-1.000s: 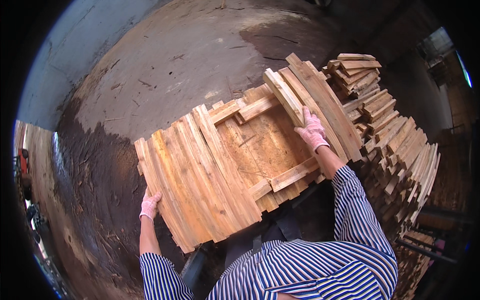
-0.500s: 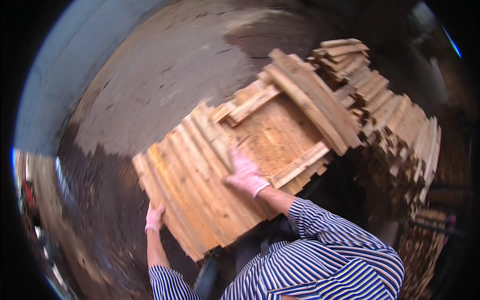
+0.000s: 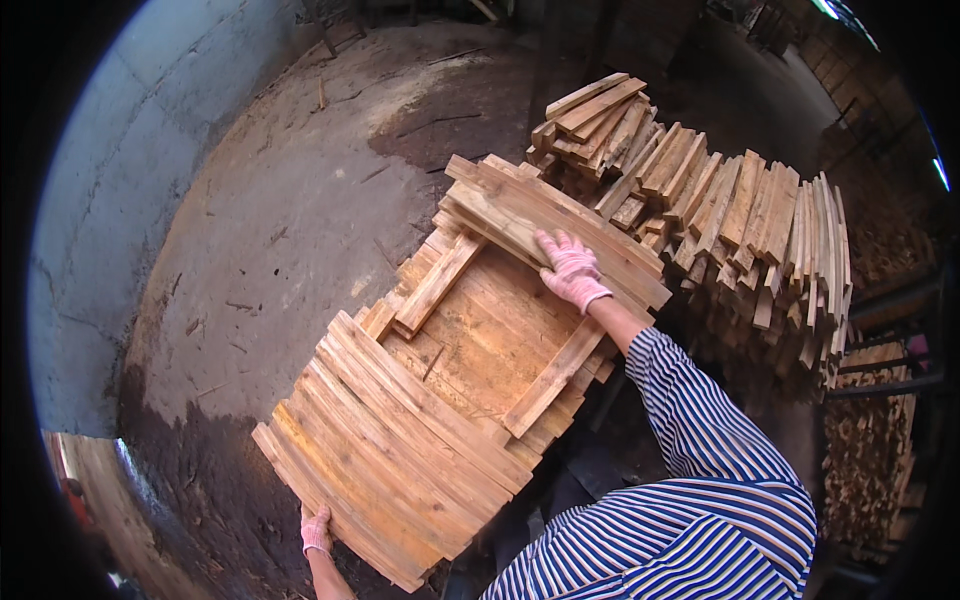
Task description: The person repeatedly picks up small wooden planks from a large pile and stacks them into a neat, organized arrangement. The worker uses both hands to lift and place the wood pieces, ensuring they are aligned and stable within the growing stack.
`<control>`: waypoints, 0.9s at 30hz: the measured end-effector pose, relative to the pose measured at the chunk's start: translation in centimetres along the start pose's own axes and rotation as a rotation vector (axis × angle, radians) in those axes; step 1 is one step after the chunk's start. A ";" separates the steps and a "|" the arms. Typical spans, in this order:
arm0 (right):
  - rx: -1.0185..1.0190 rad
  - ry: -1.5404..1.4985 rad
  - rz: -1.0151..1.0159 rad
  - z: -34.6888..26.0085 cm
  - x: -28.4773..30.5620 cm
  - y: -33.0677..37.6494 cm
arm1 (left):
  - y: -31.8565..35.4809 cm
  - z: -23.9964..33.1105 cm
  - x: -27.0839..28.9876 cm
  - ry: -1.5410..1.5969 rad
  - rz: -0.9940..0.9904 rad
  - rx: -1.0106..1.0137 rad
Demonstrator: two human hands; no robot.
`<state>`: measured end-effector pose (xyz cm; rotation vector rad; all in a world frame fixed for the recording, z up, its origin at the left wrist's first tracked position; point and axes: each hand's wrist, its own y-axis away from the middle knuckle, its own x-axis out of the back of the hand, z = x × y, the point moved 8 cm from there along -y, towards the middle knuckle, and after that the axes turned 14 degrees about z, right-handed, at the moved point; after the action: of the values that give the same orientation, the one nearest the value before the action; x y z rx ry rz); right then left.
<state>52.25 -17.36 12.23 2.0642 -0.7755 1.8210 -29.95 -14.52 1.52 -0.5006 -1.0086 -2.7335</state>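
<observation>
A stack of wooden planks [image 3: 390,460] lies before me, its layers laid crosswise around a shallow gap with bare boards [image 3: 465,330] at its bottom. My left hand [image 3: 316,530], in a pink-and-white glove, grips the near left edge of the outermost plank; some of its fingers are hidden. Over at the far right side, my right hand [image 3: 572,272], gloved alike, rests on the top planks [image 3: 510,225] with its fingers spread. Two short crosspieces flank the gap: one plank [image 3: 440,285] on the left, another plank [image 3: 555,375] on the right.
Beyond the stack at right stands a long pile of loose planks [image 3: 730,210]. More stacked wood [image 3: 868,460] is at the far right. A grey-blue wall [image 3: 110,220] curves along the left, above a dirt floor [image 3: 270,220] strewn with wood scraps.
My right hand has moved from the near row of planks across the gap to the far planks. My left hand stays at the near edge. The view has shifted.
</observation>
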 end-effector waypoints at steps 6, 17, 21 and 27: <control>-0.030 -0.077 -0.235 3.1 2.0 -2.4 | 1.2 2.0 -2.8 0.049 0.035 0.058; 0.134 0.025 -0.018 0.6 -0.6 -1.0 | 1.5 2.0 0.3 0.072 0.114 -0.119; 0.310 0.327 0.307 -4.1 1.9 3.1 | 2.3 2.8 -1.3 0.094 0.135 -0.104; 0.151 -0.330 -0.350 -18.9 -8.2 14.4 | 2.3 2.4 -1.8 0.112 0.128 -0.061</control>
<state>28.07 -17.21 5.38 2.4507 -0.3220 1.4078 -27.02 -14.61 3.90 -0.4018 -0.8383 -2.6526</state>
